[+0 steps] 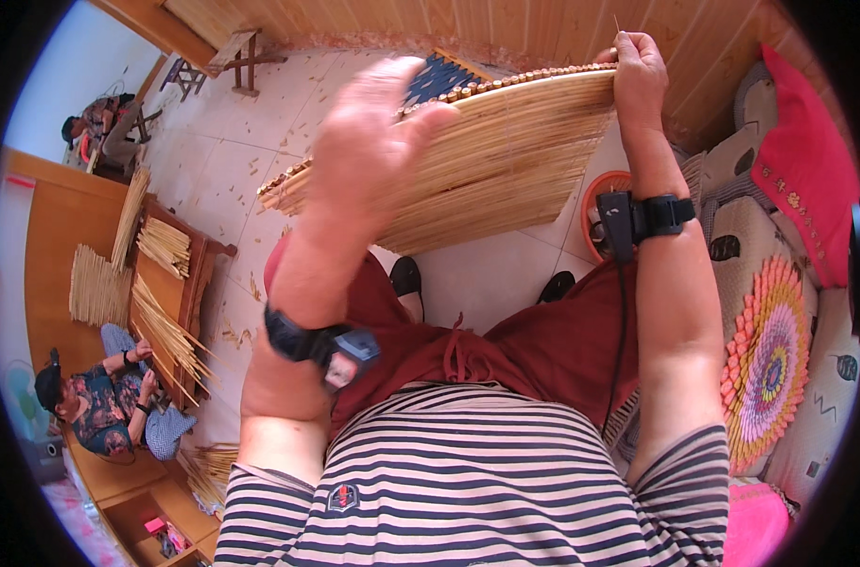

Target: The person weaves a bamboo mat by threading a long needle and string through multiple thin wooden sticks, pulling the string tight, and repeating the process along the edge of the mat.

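Observation:
A stiff mat of straw-coloured plant stalks (501, 156), laid side by side, is held tilted above my knees. Its far edge shows a row of cut stalk ends, and a paler strip runs along it. My right hand (640, 74) is at the far right corner of the mat, thumb and forefinger pinched on a thin needle-like piece (616, 25) that points up. Motion blurs my left hand (366, 135), which is over the left part of the far edge, thumb and fingers apart. Whether it touches the mat I cannot tell.
A blue patterned woven seat (437, 79) stands behind the mat. An orange basin (604, 181) is by my right foot. To the left, a person (107, 407) handles stalks (171, 337) at a wooden table (196, 266). Another person (104, 127) sits farther off. Stalk scraps litter the floor.

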A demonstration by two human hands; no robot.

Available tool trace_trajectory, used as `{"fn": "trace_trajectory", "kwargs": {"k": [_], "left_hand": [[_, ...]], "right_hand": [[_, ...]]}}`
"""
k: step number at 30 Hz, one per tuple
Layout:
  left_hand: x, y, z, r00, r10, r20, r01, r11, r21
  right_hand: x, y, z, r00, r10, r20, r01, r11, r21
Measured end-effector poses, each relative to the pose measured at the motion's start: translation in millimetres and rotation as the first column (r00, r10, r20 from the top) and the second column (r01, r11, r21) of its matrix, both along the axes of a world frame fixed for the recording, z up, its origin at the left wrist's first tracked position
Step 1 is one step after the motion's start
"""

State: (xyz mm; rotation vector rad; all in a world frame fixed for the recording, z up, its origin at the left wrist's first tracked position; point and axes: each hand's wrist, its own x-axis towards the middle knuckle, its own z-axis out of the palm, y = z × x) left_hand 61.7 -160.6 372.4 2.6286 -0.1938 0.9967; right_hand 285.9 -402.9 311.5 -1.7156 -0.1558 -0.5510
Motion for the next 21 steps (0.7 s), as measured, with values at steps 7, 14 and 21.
{"fn": "trace_trajectory", "kwargs": {"k": [7,14,21], "left_hand": [[36,-12,-6,0.975,0.144,-0.170,-0.143,0.990,0.018],[47,-15,2,0.921,0.115,-0.371,-0.151,0.986,-0.067],[56,-19,2,0.942,0.050,-0.332,-0.074,0.996,-0.059]], "right_hand": [[-91,-33,70,0.888,-0.001,0.460,-0.231,0.864,0.448],[-160,12,32,0.832,0.555,-0.028,-0.542,0.821,0.180],[-150,28,27,0.892,0.446,-0.077,-0.436,0.892,0.119]]}}
